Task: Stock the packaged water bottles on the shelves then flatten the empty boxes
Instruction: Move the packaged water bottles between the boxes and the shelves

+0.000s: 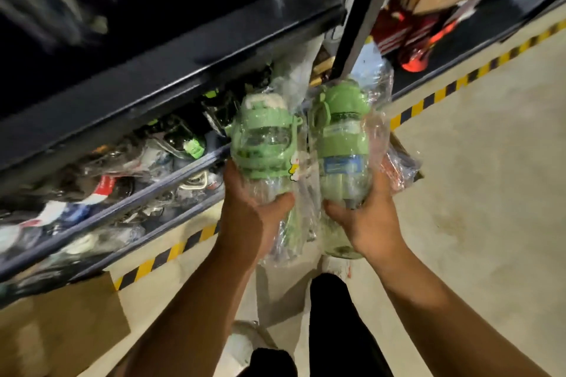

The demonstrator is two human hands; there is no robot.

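I hold two green-lidded clear water bottles, each wrapped in a clear plastic bag, side by side in front of the dark shelving. My left hand [249, 208] grips the base of the left bottle [265, 144], which has a green carry strap. My right hand [366, 217] grips the lower part of the right bottle [343, 147], which carries a blue label. Both bottles point up towards the shelf beam [128, 104]. The shelf below [147, 193] holds several other bagged bottles behind a clear rail.
An open cardboard box [407, 159] with more bagged items sits on the floor behind the right bottle. A flat brown cardboard piece [61, 330] lies at lower left. Yellow-black tape [444, 92] runs along the shelf base. Red packages [413, 37] sit on the right-hand shelf. Concrete floor spreads to the right.
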